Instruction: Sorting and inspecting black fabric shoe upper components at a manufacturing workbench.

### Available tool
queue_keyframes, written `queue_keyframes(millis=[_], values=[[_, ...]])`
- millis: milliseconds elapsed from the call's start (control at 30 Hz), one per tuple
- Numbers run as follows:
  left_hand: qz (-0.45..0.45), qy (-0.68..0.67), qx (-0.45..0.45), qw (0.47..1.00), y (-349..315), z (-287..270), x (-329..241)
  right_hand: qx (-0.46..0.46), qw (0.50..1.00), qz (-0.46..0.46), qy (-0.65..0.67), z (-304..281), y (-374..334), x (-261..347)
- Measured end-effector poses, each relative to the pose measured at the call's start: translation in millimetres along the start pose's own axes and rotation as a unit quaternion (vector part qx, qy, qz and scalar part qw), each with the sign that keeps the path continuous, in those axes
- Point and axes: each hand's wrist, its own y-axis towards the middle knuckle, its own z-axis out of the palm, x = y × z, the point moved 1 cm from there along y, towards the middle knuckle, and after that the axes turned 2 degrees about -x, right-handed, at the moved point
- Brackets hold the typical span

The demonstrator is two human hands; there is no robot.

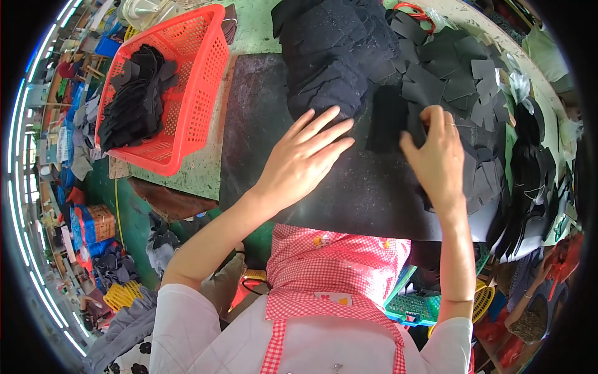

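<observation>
A thick heap of cut black fabric pieces (pixel 339 56) lies on a dark work board (pixel 280 193). My left hand (pixel 305 153) is open, its fingers spread and its fingertips at the near end of this heap. To the right, my right hand (pixel 441 153) is curved over the board's right part, thumb and forefinger apart, nothing visibly gripped. Just left of its thumb lies a black rectangular piece (pixel 386 118). Flat dark grey pieces (pixel 458 71) overlap beyond the right hand, and more grey pieces (pixel 484 181) lie partly behind its wrist.
A red plastic basket (pixel 198 93) holding stacked black pieces (pixel 134 100) stands on the green table at left. Long black strips (pixel 529 168) hang at the right edge. A red cord (pixel 414 11) lies at the back. A teal crate (pixel 414 306) stands below the table.
</observation>
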Motion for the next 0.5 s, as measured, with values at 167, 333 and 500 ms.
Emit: queue_keyframes(millis=[167, 333, 500], values=[[0.010, -0.057, 0.040, 0.997, 1, -13, 6, 0.011, 0.988, 0.098, 0.116, -37, 13, -28], [0.025, -0.035, -0.023, 0.999, 7, 0, 15, -0.057, 0.900, 0.219, 0.373, -41, 4, -37], [-0.218, -0.500, -0.172, 0.821, 20, 3, 4, 0.230, 0.661, 0.217, 0.681, -12, -9, 31]])
